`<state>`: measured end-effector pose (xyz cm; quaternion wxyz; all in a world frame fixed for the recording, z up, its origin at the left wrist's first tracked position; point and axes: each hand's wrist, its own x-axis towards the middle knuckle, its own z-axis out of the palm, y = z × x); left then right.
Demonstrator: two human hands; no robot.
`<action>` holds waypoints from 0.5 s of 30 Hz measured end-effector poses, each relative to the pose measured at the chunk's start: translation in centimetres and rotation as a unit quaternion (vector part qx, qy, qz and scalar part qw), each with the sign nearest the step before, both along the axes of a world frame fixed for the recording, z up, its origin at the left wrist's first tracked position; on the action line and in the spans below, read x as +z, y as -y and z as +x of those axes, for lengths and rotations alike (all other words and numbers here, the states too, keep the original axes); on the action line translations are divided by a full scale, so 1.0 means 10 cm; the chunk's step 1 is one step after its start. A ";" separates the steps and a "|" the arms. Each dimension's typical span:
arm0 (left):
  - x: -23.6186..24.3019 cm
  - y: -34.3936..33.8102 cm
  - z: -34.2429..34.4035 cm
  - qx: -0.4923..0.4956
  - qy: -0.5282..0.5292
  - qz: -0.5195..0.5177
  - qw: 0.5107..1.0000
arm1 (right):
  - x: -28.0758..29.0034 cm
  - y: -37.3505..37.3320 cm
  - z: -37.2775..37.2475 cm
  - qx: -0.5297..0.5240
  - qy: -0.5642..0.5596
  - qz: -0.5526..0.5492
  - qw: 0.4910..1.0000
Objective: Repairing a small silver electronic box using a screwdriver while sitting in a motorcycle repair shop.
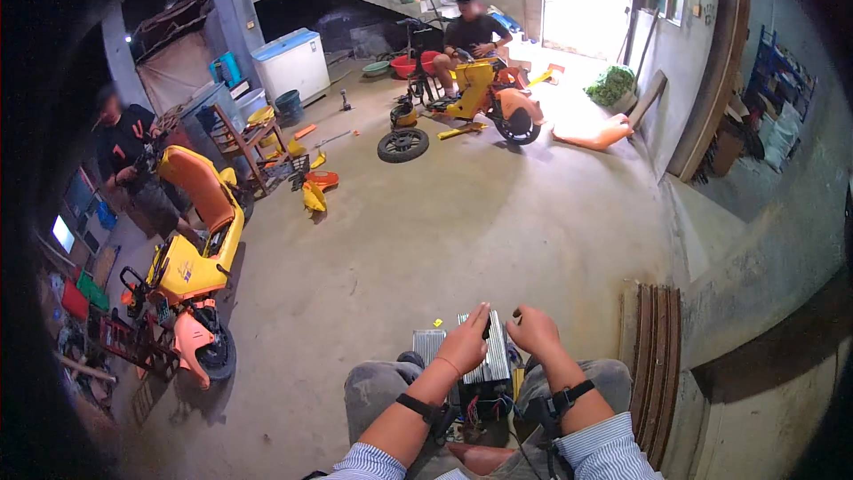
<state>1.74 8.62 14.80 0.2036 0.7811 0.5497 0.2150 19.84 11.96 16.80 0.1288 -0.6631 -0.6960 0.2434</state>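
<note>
A silver finned metal box [498, 364], with coloured wires at its near end, stands between my knees. Over its left side is my left hand [464, 342], fingers straight and pressed together, a small dark piece along its thumb side that I cannot make out. My right hand [535, 331] is bent inward at the box's far right, its fingers curled; whatever they may hold is hidden. A second grey finned box [428, 343] sits left of the first, partly behind my left forearm. Both wrists wear black straps.
A yellow and orange scooter [191, 267] stands at left beside a person [129, 147]. Another person [475, 31] sits behind a partly stripped scooter [475, 93]. A loose wheel [402, 145] and orange panels lie on the floor. Rusty metal bars [653, 364] lie at my right.
</note>
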 end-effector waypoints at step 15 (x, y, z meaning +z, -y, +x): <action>0.05 -0.02 0.00 -0.008 -0.005 -0.002 1.000 | -0.05 -0.08 0.02 0.175 -0.060 -0.124 0.975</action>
